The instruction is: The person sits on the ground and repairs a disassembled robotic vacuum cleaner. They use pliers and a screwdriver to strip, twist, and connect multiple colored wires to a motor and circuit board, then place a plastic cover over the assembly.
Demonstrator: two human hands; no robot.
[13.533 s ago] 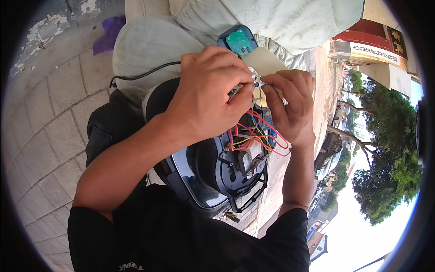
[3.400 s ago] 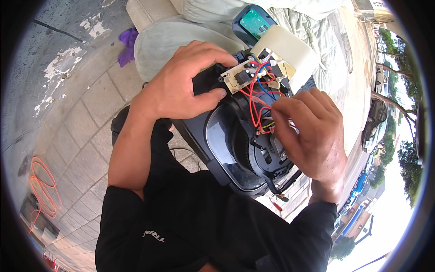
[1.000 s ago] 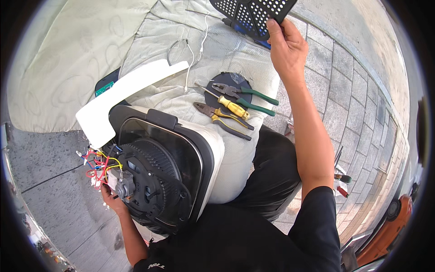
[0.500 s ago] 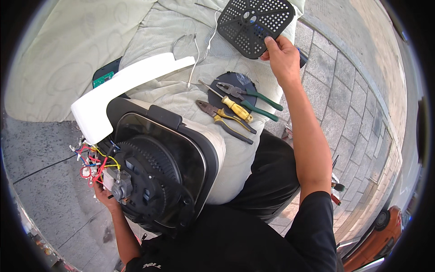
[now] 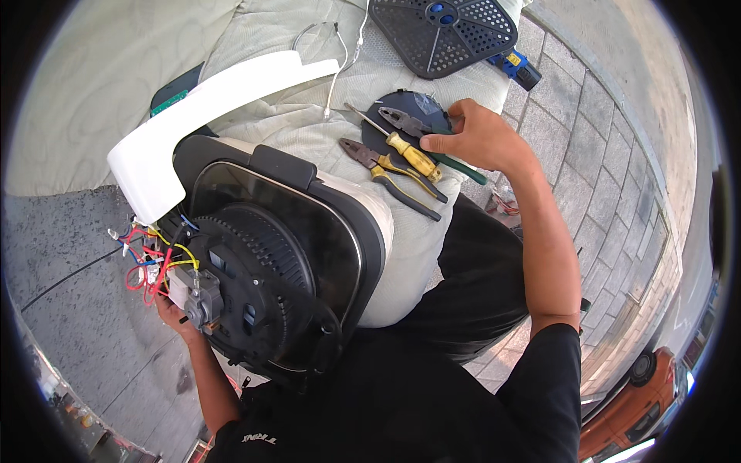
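A partly opened appliance [image 5: 340, 220] with a black body stands tilted in front of me, its round black motor housing [image 5: 258, 289] uppermost. My left hand [image 5: 176, 315] grips its lower left side, below the loose coloured wires [image 5: 147, 262]; its fingertips are partly hidden. My right hand [image 5: 486, 139] is above the green-handled pliers [image 5: 459, 167], thumb and fingers apart, holding nothing. Beside it lie a yellow-handled screwdriver [image 5: 417, 158] and yellow-and-black pliers [image 5: 401, 185]. The screwdriver and green pliers rest partly on a dark round disc [image 5: 378, 139]. A black perforated plate [image 5: 444, 42] lies at the far edge.
A long white curved casing [image 5: 208, 100] leans against the appliance's far left side. Behind it is a green circuit board [image 5: 170, 103]. White wires [image 5: 336, 85] trail over the pale cloth [image 5: 285, 123]. A blue-and-black tool [image 5: 519, 68] sits beyond the perforated plate.
My right hand has let go of the perforated plate, which now lies on the cloth, and has come nearer to the pliers. My left hand stays at the appliance.
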